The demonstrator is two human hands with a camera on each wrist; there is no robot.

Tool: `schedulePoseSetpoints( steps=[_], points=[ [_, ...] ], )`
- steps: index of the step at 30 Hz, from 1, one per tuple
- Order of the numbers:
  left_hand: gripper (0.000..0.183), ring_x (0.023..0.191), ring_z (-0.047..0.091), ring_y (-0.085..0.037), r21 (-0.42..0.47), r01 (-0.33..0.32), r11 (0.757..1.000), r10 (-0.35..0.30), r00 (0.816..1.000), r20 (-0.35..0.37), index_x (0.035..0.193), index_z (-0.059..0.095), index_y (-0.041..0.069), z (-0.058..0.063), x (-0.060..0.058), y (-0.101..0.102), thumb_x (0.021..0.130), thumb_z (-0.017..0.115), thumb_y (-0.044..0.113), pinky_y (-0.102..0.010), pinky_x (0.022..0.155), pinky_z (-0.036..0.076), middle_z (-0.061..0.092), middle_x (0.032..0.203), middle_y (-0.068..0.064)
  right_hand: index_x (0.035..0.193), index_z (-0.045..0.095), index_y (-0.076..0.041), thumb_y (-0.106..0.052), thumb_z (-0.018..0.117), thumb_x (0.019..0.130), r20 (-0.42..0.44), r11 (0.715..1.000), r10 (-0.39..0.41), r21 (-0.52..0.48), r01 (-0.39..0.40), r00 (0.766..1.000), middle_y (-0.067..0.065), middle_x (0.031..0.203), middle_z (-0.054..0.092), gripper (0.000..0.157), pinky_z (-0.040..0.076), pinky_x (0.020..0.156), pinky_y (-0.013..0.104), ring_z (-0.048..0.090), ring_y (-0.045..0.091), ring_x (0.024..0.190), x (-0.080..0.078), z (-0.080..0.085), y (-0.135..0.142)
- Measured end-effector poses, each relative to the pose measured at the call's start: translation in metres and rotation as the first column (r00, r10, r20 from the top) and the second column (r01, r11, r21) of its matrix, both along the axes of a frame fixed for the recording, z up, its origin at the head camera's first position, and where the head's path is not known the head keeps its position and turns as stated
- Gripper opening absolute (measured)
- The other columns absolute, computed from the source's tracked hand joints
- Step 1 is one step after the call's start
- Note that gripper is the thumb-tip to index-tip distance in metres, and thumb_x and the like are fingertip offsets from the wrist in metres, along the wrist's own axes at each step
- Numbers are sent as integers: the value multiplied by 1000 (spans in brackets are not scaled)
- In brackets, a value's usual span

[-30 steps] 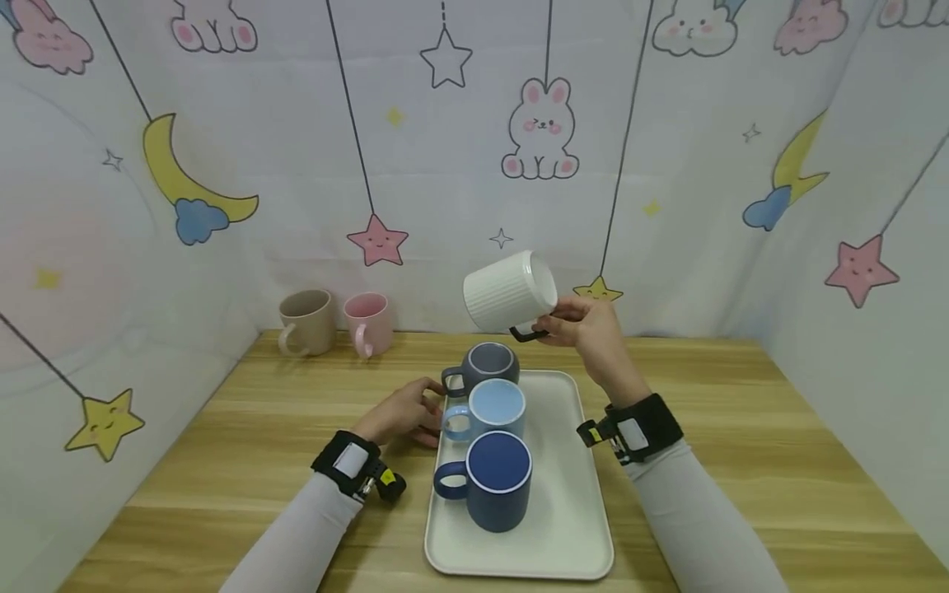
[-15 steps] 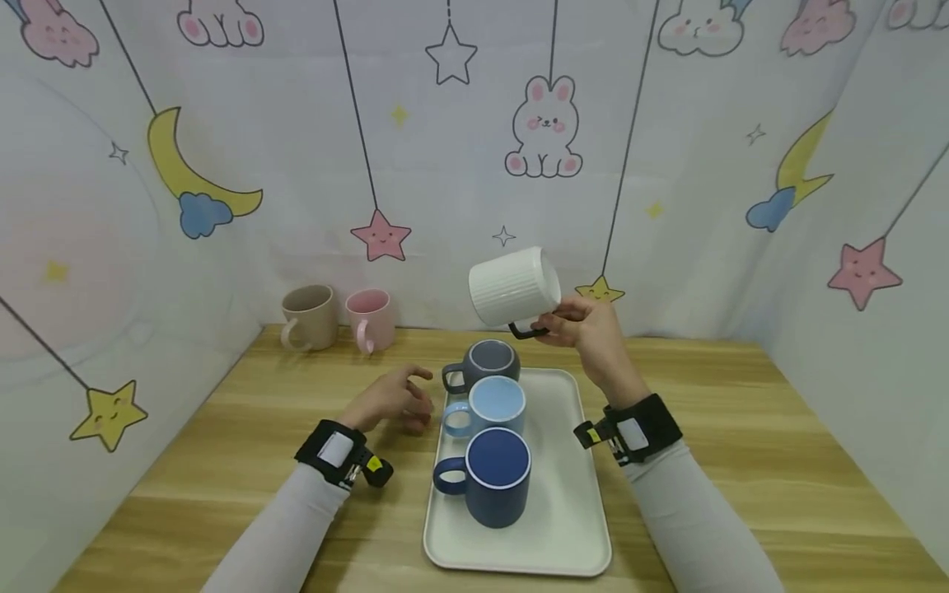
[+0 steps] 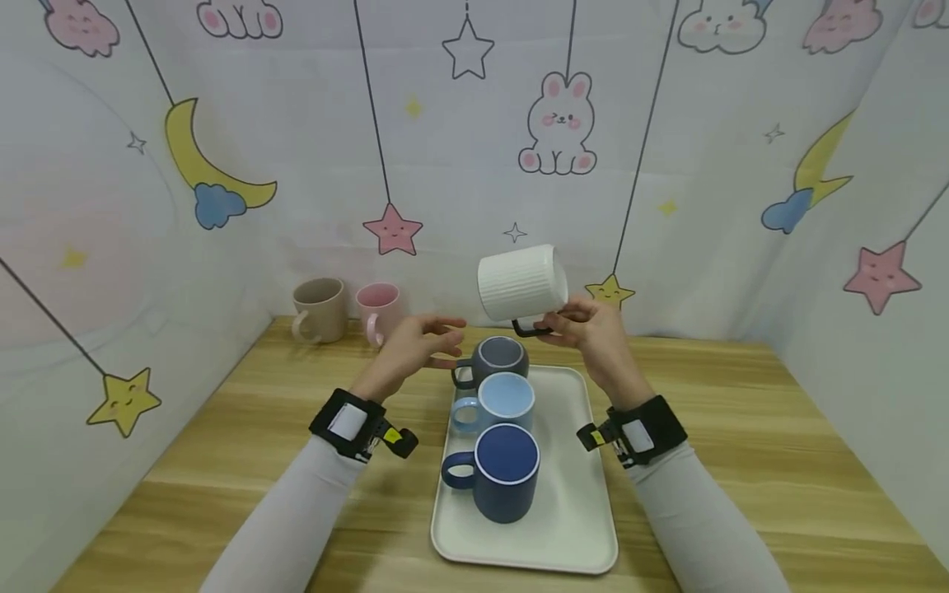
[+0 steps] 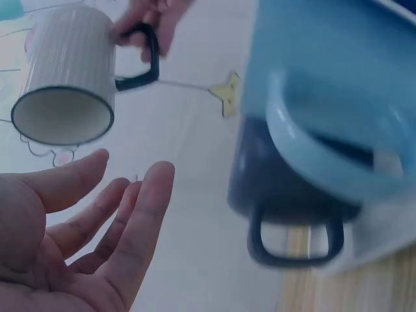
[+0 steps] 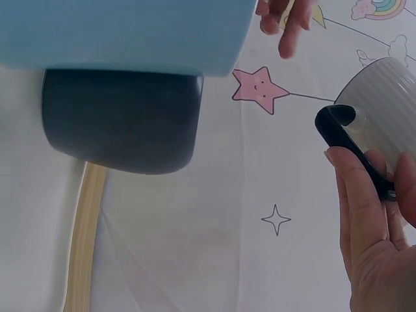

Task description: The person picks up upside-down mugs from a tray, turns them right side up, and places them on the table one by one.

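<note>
In the head view, pinching the white ribbed mug [image 3: 517, 285] by its black handle [image 3: 526, 332] with the right hand [image 3: 596, 336], above the tray's far end, tipped on its side with its mouth to the left. Turned slightly nearer level than a second ago. Having lifted the left hand [image 3: 406, 354] from beside the cream tray [image 3: 574, 502] to near that mouth, empty, with extended fingers. Judged to put both hands within reach of one mug, though supported by the right alone.

Also showing the navy mug [image 3: 507, 487], light blue mug [image 3: 507, 399] and dark grey mug [image 3: 501, 354], upright in a row on the tray, and farther left, on the wooden table [image 3: 704, 412], the beige mug [image 3: 324, 315] and pink mug [image 3: 380, 306].

In the left wrist view, showing parted, uncurled fingers below the white mug's rim, not touching it.

In the right wrist view, confirming the grip on the handle by thumb and fingers.
</note>
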State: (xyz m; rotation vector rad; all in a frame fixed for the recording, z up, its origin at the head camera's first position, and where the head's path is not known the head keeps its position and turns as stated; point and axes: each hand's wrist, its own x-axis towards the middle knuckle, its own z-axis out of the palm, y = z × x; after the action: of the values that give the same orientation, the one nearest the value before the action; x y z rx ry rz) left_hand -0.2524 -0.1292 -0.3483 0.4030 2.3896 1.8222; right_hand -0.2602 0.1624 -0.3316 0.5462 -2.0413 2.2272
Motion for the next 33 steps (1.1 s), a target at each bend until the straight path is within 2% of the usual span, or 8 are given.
schedulePoseSetpoints(
  steps=[4,7,11,15,20,24,29,33],
  points=[
    [39,118,66,-38,66,112,992,-113,993,22,141,60,1,8,-2,16,105,62,15,-40,94,62,63,136,-20,112,73,-3,6,67,97,33,1000,15,4,-15,999,7,97,71,18,64,88,41,74,21,92,4,1,-3],
    [42,123,63,-40,113,179,977,-182,983,15,144,54,-3,9,-4,26,106,60,12,-43,99,59,60,139,-23,113,73,-2,6,67,97,42,1000,28,-5,-28,999,7,98,72,19,64,88,42,74,21,93,7,2,-6],
    [42,126,62,-39,173,208,963,-215,977,18,145,53,-5,8,-4,36,106,59,7,-44,101,58,60,138,-24,117,73,1,8,66,97,35,998,65,-23,-65,997,6,101,74,22,62,92,47,74,21,97,9,2,-11],
    [40,126,63,-38,228,188,955,-199,980,26,143,57,-4,6,-2,44,104,62,5,-45,102,58,62,138,-21,119,72,1,7,66,98,32,996,85,-23,-84,996,6,104,74,23,59,96,52,74,21,99,11,0,-15],
    [38,123,66,-38,256,128,958,-135,991,11,139,62,-1,5,0,48,102,66,9,-45,104,57,65,136,-18,126,66,9,4,66,99,43,997,78,3,-78,996,6,105,75,28,61,94,46,74,20,99,12,-2,-18],
    [36,119,68,-34,273,95,957,-99,995,-1,138,63,-3,4,-1,46,103,64,6,-42,102,57,66,133,-20,132,61,14,4,67,98,59,998,54,34,-56,997,14,112,74,36,62,91,45,74,19,99,12,-3,-19],
    [33,108,73,-25,297,68,952,-66,998,-18,135,66,-5,5,-4,43,103,63,2,-43,100,58,69,129,-20,136,59,13,0,69,98,95,995,45,79,-52,995,31,126,66,42,59,95,51,75,18,98,11,-5,-20],
    [32,106,73,-25,299,73,952,-66,997,-35,133,66,-6,6,-4,42,102,63,-1,-47,101,57,70,126,-20,137,58,14,3,68,98,105,993,55,96,-65,993,30,128,66,42,58,96,51,75,17,97,10,-5,-20]
  ],
)
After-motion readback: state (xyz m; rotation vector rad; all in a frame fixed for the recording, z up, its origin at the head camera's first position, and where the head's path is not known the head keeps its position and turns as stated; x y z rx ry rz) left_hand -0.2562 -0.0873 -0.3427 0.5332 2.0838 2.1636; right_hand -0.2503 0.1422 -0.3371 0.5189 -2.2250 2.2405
